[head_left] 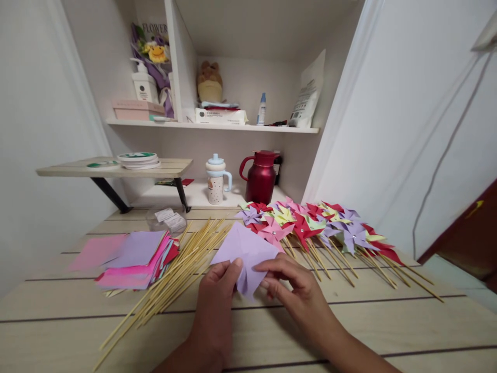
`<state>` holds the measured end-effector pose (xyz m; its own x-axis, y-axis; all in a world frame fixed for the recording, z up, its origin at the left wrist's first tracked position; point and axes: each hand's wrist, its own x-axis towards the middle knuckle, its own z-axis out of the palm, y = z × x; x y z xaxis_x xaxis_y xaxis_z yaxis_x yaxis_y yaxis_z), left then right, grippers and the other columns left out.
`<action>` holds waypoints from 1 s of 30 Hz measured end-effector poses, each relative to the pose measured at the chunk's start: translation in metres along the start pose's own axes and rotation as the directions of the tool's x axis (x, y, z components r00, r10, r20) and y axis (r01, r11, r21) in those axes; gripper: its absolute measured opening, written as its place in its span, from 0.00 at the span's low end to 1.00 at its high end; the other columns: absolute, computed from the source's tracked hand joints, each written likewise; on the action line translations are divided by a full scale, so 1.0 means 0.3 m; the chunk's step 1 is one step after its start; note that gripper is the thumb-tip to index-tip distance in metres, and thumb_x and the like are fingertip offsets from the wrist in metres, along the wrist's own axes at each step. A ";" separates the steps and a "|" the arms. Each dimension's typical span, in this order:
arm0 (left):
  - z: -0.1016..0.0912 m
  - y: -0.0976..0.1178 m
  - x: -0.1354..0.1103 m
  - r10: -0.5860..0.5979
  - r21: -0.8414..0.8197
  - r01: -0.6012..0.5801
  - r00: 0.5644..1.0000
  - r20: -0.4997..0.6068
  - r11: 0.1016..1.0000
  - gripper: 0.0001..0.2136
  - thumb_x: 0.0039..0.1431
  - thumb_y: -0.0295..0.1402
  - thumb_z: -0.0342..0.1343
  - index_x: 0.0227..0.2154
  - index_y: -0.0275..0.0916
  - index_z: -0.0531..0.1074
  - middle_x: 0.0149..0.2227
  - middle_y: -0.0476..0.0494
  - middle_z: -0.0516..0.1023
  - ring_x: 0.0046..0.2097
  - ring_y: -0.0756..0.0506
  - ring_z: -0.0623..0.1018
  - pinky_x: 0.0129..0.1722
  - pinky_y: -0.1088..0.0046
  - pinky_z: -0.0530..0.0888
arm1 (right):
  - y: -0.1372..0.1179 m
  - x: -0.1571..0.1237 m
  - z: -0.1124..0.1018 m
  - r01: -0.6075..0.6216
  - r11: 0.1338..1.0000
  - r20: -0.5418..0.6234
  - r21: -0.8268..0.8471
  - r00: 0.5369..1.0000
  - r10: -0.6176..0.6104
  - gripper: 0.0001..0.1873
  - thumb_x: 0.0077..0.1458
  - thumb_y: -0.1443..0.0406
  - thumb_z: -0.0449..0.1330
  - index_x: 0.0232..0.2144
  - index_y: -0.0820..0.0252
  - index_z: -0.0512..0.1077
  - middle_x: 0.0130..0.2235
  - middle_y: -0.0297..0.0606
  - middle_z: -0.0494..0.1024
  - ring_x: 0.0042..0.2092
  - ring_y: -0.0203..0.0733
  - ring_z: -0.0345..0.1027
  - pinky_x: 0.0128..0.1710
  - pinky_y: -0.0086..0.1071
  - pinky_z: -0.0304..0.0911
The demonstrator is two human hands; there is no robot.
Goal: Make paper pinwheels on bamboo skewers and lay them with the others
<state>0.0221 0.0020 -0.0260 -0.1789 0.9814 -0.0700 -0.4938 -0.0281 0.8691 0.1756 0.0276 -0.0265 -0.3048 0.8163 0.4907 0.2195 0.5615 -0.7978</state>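
Observation:
A square of lilac paper (250, 248) is held up above the table, slit toward its middle, with its near corner parted along a cut. My left hand (219, 290) pinches it at the lower left, thumb on top. My right hand (293, 287) has its thumb and index finger closed at the paper's right near edge. To the left lie a bundle of thin wooden sticks (174, 280) and a stack of coloured paper squares (135, 259). Finished paper pinwheels (305, 228) on sticks lie in a heap to the right.
A clear round container (166, 220) with white packets stands behind the paper stack. Farther back are a small raised shelf (174, 167) with rolls of tape (137, 159), a spotted cup (216, 181) and a red jug (261, 178).

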 end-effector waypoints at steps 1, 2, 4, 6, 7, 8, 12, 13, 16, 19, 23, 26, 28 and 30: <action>0.000 0.000 0.000 0.005 0.007 -0.005 1.000 -0.007 1.000 0.12 0.50 0.42 0.65 0.29 0.36 0.78 0.27 0.47 0.76 0.30 0.48 0.71 0.34 0.73 0.68 | 0.000 -0.001 -0.001 -0.003 1.000 -0.009 0.002 1.000 0.003 0.06 0.57 0.63 0.63 0.38 0.52 0.79 0.29 0.35 0.72 0.34 0.42 0.67 0.36 0.35 0.61; 0.000 0.001 -0.001 0.007 0.011 -0.007 1.000 -0.009 1.000 0.13 0.50 0.42 0.64 0.28 0.36 0.78 0.27 0.48 0.76 0.30 0.48 0.71 0.34 0.73 0.68 | -0.001 -0.001 -0.001 -0.004 1.000 -0.017 0.002 1.000 0.004 0.07 0.56 0.62 0.64 0.38 0.51 0.80 0.28 0.34 0.71 0.33 0.42 0.66 0.36 0.35 0.60; 0.001 0.002 -0.003 0.002 0.009 -0.002 1.000 -0.003 1.000 0.13 0.50 0.43 0.64 0.28 0.37 0.77 0.27 0.48 0.76 0.31 0.48 0.71 0.34 0.73 0.68 | -0.001 -0.002 -0.002 -0.012 1.000 -0.027 0.000 1.000 0.012 0.07 0.54 0.62 0.66 0.37 0.51 0.80 0.25 0.32 0.69 0.30 0.40 0.63 0.33 0.34 0.58; 0.003 0.000 -0.005 -0.008 0.004 0.008 1.000 0.003 1.000 0.12 0.51 0.42 0.64 0.28 0.37 0.76 0.28 0.48 0.77 0.31 0.49 0.71 0.35 0.74 0.68 | -0.003 -0.004 0.000 -0.029 1.000 -0.027 0.012 0.999 0.029 0.06 0.53 0.62 0.67 0.35 0.52 0.81 0.24 0.30 0.67 0.28 0.39 0.60 0.31 0.32 0.56; 0.004 -0.001 -0.006 -0.013 0.004 0.013 1.000 0.003 1.000 0.12 0.50 0.42 0.64 0.27 0.37 0.76 0.29 0.48 0.77 0.31 0.49 0.71 0.35 0.74 0.68 | -0.004 -0.005 0.001 -0.045 0.999 -0.029 0.024 0.999 0.046 0.05 0.52 0.62 0.67 0.34 0.52 0.81 0.23 0.30 0.66 0.28 0.38 0.60 0.31 0.32 0.55; 0.005 -0.003 -0.006 -0.015 0.002 0.015 1.000 0.001 1.000 0.12 0.50 0.42 0.65 0.27 0.37 0.76 0.29 0.48 0.77 0.31 0.49 0.70 0.35 0.74 0.68 | -0.005 -0.006 0.002 -0.065 0.997 -0.031 0.038 0.997 0.066 0.05 0.51 0.61 0.67 0.33 0.53 0.81 0.23 0.30 0.66 0.27 0.38 0.59 0.30 0.32 0.55; 0.006 -0.013 -0.004 -0.011 0.015 0.011 1.000 0.010 1.000 0.14 0.49 0.43 0.65 0.28 0.36 0.76 0.29 0.48 0.77 0.31 0.49 0.71 0.35 0.74 0.69 | -0.006 -0.004 0.008 -0.161 0.981 -0.059 0.108 0.984 0.168 0.07 0.50 0.59 0.67 0.27 0.56 0.79 0.23 0.31 0.68 0.27 0.38 0.58 0.29 0.31 0.54; 0.006 -0.014 -0.004 -0.009 0.018 0.009 1.000 0.013 1.000 0.14 0.49 0.43 0.65 0.29 0.36 0.77 0.29 0.48 0.77 0.32 0.49 0.71 0.36 0.73 0.69 | -0.005 -0.003 0.009 -0.182 0.975 -0.066 0.127 0.979 0.191 0.08 0.50 0.58 0.67 0.26 0.57 0.78 0.23 0.32 0.69 0.28 0.38 0.58 0.29 0.31 0.54; 0.007 -0.017 -0.006 -0.012 0.021 0.012 1.000 0.010 1.000 0.13 0.49 0.42 0.66 0.30 0.36 0.78 0.30 0.47 0.78 0.34 0.48 0.73 0.39 0.72 0.70 | -0.006 0.001 0.011 -0.220 0.961 -0.079 0.170 0.969 0.236 0.10 0.50 0.58 0.67 0.24 0.58 0.77 0.23 0.32 0.69 0.28 0.38 0.57 0.29 0.31 0.53; 0.006 -0.021 -0.008 -0.013 0.034 0.013 1.000 0.001 0.999 0.13 0.49 0.43 0.65 0.30 0.36 0.78 0.30 0.46 0.79 0.35 0.47 0.74 0.41 0.71 0.70 | -0.009 0.002 0.012 -0.240 0.952 -0.076 0.188 0.963 0.257 0.11 0.50 0.57 0.66 0.23 0.58 0.76 0.22 0.31 0.67 0.26 0.37 0.55 0.27 0.31 0.51; 0.005 -0.022 -0.010 -0.008 0.071 0.008 1.000 0.003 0.997 0.12 0.49 0.41 0.66 0.28 0.36 0.78 0.30 0.45 0.79 0.34 0.47 0.75 0.39 0.71 0.70 | -0.008 0.000 0.012 -0.267 0.944 -0.075 0.193 0.955 0.286 0.14 0.49 0.56 0.67 0.22 0.59 0.74 0.20 0.29 0.63 0.25 0.35 0.52 0.25 0.30 0.48; 0.012 -0.014 -0.016 -0.010 0.101 0.012 1.000 -0.019 0.995 0.12 0.47 0.40 0.67 0.28 0.35 0.79 0.30 0.44 0.80 0.33 0.46 0.75 0.37 0.71 0.70 | -0.002 0.000 0.010 -0.277 0.941 -0.093 0.196 0.950 0.299 0.15 0.48 0.55 0.67 0.21 0.59 0.72 0.19 0.27 0.60 0.24 0.34 0.50 0.25 0.30 0.47; 0.019 -0.007 -0.021 -0.006 0.125 0.010 1.000 -0.031 0.992 0.12 0.47 0.39 0.67 0.29 0.35 0.79 0.29 0.44 0.80 0.33 0.46 0.75 0.37 0.71 0.71 | 0.001 0.000 0.011 -0.279 0.940 -0.098 0.197 0.948 0.302 0.16 0.49 0.54 0.67 0.21 0.59 0.71 0.19 0.27 0.59 0.24 0.34 0.50 0.25 0.30 0.47; 0.024 -0.004 -0.024 0.005 0.150 0.001 0.999 -0.039 0.989 0.12 0.46 0.40 0.67 0.29 0.35 0.80 0.29 0.45 0.80 0.31 0.47 0.74 0.35 0.72 0.71 | 0.002 0.000 0.012 -0.279 0.941 -0.103 0.191 0.948 0.302 0.17 0.49 0.54 0.67 0.20 0.59 0.70 0.19 0.26 0.59 0.24 0.34 0.49 0.24 0.30 0.46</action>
<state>0.0299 -0.0037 -0.0229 -0.2141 0.9731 -0.0850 -0.3607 0.0022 0.9327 0.1724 0.0275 -0.0283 -0.1276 0.9570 0.2605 0.1147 0.2751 -0.9545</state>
